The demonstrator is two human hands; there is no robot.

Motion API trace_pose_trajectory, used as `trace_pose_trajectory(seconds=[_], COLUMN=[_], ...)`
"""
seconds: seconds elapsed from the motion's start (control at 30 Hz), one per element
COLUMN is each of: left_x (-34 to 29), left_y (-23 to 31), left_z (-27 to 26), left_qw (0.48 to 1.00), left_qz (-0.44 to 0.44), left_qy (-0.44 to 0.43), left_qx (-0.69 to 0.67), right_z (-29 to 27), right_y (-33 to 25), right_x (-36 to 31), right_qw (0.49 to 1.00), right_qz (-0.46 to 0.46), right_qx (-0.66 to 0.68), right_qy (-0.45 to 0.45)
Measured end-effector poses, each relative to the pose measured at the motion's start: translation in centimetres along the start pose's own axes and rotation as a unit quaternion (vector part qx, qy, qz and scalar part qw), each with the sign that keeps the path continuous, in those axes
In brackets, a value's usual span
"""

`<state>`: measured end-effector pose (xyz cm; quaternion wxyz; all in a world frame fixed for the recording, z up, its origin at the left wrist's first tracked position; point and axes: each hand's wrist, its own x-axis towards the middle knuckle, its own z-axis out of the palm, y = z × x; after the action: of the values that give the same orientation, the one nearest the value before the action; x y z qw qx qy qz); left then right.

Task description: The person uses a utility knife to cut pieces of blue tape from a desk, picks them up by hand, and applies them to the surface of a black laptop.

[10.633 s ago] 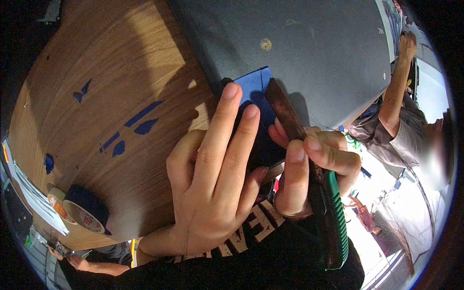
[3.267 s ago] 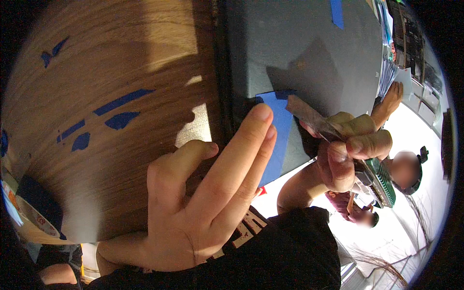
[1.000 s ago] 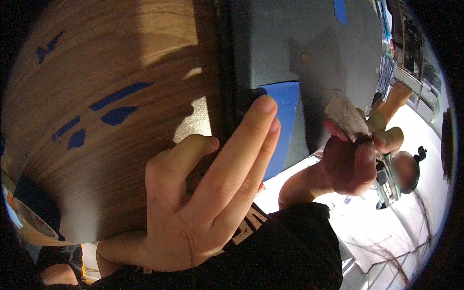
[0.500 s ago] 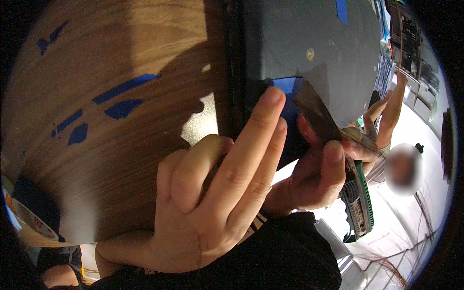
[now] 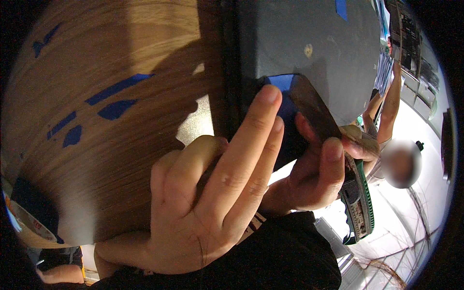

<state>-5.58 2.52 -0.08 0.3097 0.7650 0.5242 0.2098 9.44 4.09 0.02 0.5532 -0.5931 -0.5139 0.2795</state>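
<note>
My left hand (image 5: 212,193) is in the middle, two fingers stretched out and the others curled. One outstretched fingertip presses on a piece of blue tape (image 5: 281,82) along the dark grey panel (image 5: 328,53). To its right, my right hand (image 5: 319,169) grips a utility knife (image 5: 358,208) with a green and black handle. The knife's broad, dark blade lies slanted across the right side of the tape, its end near the tape's upper edge. My right thumb and fingers pinch the blade close to the handle.
On the left is a wood-grain surface (image 5: 96,159) with several blue tape scraps (image 5: 118,89). A tape roll (image 5: 34,217) rests at its lower left. Another person's arms (image 5: 389,106) are at the right, by stacked papers (image 5: 383,72). Somebody's bare limb (image 5: 63,274) shows at lower left.
The view has shifted slightly, so the panel, tape and left hand sit a little farther left. Both hands keep nearly the same pose, and the blade stays on the tape.
</note>
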Motion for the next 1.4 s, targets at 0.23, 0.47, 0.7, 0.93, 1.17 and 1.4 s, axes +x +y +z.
trace_pose_trajectory(seconds=[0.23, 0.47, 0.7, 0.93, 1.17, 1.4], left_x=[0.0, -0.6, -2.1, -3.6, -2.5, -1.2], left_y=[-0.2, -0.6, -1.4, -2.0, 0.8, 4.4], left_z=[0.1, 0.1, -0.3, -0.1, 0.2, 1.0], left_qw=[1.000, 1.000, 0.998, 0.998, 0.996, 0.996], left_qz=[0.008, 0.007, 0.031, 0.017, 0.033, 0.041], left_qy=[-0.011, 0.009, 0.007, -0.003, -0.026, -0.016], left_qx=[-0.006, 0.013, 0.058, 0.054, 0.083, 0.076], right_z=[-0.3, -0.8, -1.8, -2.2, -6.1, -8.1], right_y=[0.6, 1.2, 2.4, 3.6, 2.5, 1.9], right_x=[-0.1, 1.1, 4.6, 4.0, 5.8, 5.8], right_qw=[1.000, 0.992, 0.929, 0.887, 0.870, 0.920], right_qz=[-0.020, -0.083, -0.170, -0.152, -0.082, -0.123], right_qx=[0.004, 0.063, 0.093, 0.162, 0.141, 0.139], right_qy=[-0.003, -0.076, -0.315, -0.404, -0.465, -0.346])
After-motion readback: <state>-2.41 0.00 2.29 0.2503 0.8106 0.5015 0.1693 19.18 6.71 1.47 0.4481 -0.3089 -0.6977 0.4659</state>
